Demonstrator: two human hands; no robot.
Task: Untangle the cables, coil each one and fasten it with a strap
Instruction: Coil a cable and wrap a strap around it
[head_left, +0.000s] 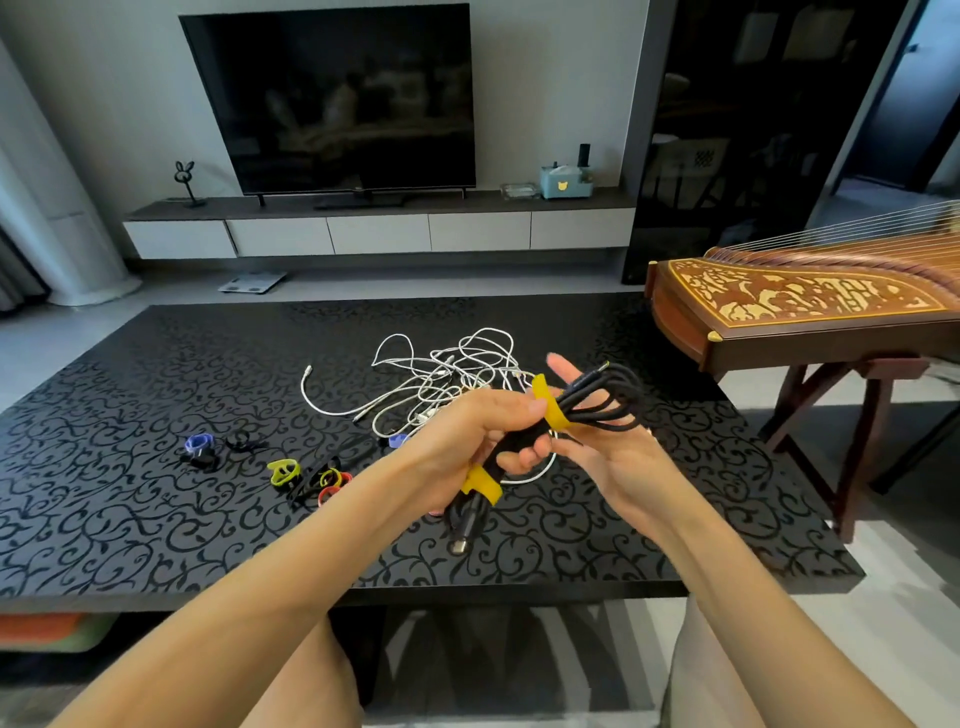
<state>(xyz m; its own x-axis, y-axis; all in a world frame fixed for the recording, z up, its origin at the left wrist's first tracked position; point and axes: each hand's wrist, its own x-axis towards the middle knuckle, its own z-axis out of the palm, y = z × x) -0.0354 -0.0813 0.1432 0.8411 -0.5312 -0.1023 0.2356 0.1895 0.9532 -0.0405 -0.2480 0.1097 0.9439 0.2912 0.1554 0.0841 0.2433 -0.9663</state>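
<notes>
The big black counter (156, 519) with curly patterns spreads out under both grips. A dark TV (332, 98) stands far behind them. A brown wooden string instrument (789, 306) sits off to the right of the right grip. A messy pile of white cables (447, 384) lies on the counter just behind the grips.

The left grip (478, 431) is clenched around a black cable (597, 400). The cable is folded into a bundle and held up above the counter. The right grip (618, 462) is released, palm up and fingers straight. The bundle's loops cross in front of its fingers.

One yellow strap (550, 408) is wrapped around the bundle right next to the left grip's thumb. A second yellow strap (483, 486) sits on the bundle just below the left grip. The plug (460, 545) hangs down below that. Some loose straps (284, 470) in blue, green, red and black lie on the counter to the left of the left grip.
</notes>
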